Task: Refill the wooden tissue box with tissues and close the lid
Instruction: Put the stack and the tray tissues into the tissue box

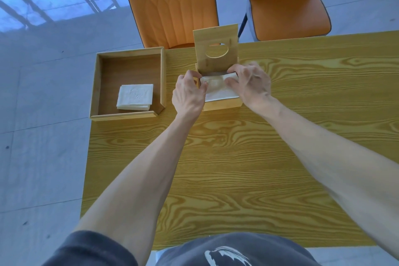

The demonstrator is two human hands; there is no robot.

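1. Both my bare forearms reach forward over the yellow wood-grain surface (237, 157) and meet at the wooden tissue box (222, 104) near its far edge.
2. My left hand (189, 95) sits at the box's left side, knuckles up; its grip is closed, thumb and fingers pinched on the left end of the white tissues (218, 90).
3. My right hand (250, 83) arches over the box's right side, fingers curled down; its grip is closed on the right end of the same tissues.
4. The tissues lie in the open top of the box, spanning it between my hands; how deep they sit I cannot tell.
5. The lid (216, 46) stands upright at the back of the box, tipped slightly away from me, its round opening facing me.
6. To the left, just beside the box, a shallow wooden tray (129, 54) rests on the surface, and a folded tissue stack (135, 97) lies at its near side.
7. Two orange chairs (172, 2) stand beyond the far edge, one right behind the lid.
8. My left hand hides the box's left wall, my right hand its right rim.
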